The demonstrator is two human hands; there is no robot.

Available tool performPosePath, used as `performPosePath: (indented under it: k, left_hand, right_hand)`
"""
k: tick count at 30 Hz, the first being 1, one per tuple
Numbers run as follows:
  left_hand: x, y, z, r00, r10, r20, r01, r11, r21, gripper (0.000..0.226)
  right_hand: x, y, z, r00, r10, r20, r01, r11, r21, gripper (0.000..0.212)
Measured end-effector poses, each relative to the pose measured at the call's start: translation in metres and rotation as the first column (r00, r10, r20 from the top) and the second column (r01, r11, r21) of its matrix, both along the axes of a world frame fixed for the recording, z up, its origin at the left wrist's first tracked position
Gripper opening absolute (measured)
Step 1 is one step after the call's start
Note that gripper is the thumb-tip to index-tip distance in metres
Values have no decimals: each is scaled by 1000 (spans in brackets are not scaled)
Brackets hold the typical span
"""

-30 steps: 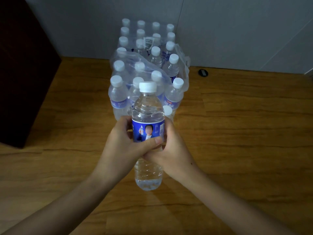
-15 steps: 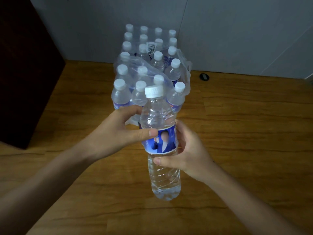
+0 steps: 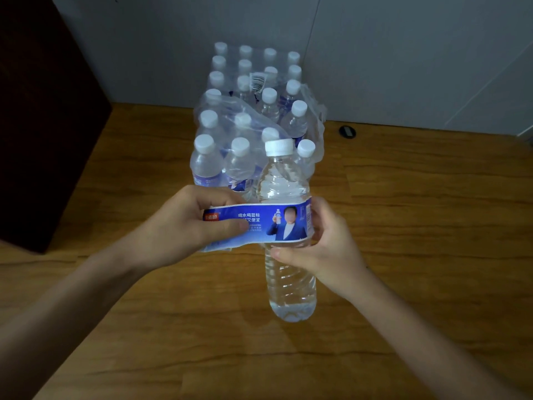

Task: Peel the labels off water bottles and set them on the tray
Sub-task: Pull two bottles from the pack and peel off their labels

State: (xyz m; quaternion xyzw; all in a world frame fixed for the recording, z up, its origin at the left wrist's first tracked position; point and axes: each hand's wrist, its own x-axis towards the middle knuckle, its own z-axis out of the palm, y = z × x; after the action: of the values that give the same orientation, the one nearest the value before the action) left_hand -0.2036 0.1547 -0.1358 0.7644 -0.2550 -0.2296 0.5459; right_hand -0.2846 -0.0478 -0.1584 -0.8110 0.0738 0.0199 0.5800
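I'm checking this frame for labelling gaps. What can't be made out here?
- Tray: none in the head view; out of frame.
- Label: its free end hides under the left hand; small print is blurred.
- Bottle: the right hand covers its far side, so how much label still sticks is unclear.
- Rear bottles in the pack: shrink wrap blurs them.

Clear bottle (image 3: 290,272) with white cap (image 3: 279,146), blue label (image 3: 256,223), brown wood-grain table (image 3: 418,226).

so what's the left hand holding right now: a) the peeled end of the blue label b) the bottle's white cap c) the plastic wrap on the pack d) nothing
a: the left hand pinches the free end of the blue label, pulled out sideways from the bottle, which the right hand grips.
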Motion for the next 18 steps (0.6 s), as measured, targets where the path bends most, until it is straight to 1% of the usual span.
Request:
performPosePath:
  k: [2,5,6,8,9,11,14,16,18]
  left_hand:
    - [1,1,2,1000,-1,-20,1,1000,17,18]
    - [0,-4,0,998,-31,-61,33,999,38,30]
    - [-2,-6,-1,997,-39,-71,42,998,40,32]
    - [-7,-12,-2,997,-40,-68,43,998,39,24]
    - [-9,-15,-2,997,-25,-66,27,999,37,22]
    - [-14,-22,-4,996,32,-84,-30,999,26,24]
    - [-18,-27,-8,992,93,-88,-92,996,14,23]
    - [-19,-28,-12,990,93,-105,-93,996,5,16]
    - [-17,-26,-15,986,90,-139,-92,996,-15,19]
  right_hand:
    - [-1,3,1,999,-50,-3,50,993,-105,61]
    - [-3,8,2,994,-105,25,108,957,-271,53]
    - [-3,11,3,993,-108,39,115,934,-339,53]
    - [-3,14,6,993,-97,64,116,870,-479,56]
    - [-3,15,7,993,-89,71,113,834,-540,59]
    - [-2,18,7,995,-69,67,96,770,-630,67]
    - [-1,20,6,997,-41,72,80,699,-710,75]
    - [-1,20,7,997,-22,74,69,684,-726,76]
    - [-1,19,9,998,-22,51,52,689,-723,75]
